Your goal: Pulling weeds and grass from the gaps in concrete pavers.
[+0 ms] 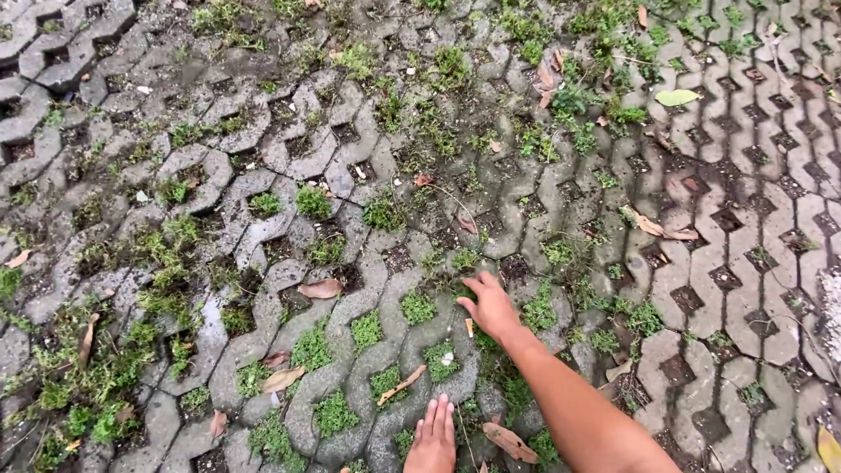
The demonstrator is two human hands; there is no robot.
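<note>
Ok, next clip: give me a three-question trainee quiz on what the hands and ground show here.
1. True or false: the right hand grips a metal trowel.
2. Multiple choice: what fills the gaps of the paving blocks near the hands? A) sand only B) green weeds C) water
3. Short answer: where does the left hand rest?

Key
1. False: it holds no tool, its fingers reach into a weedy gap.
2. B
3. Flat on a paving block at the bottom edge of the view, fingers forward, near a dry leaf.
</note>
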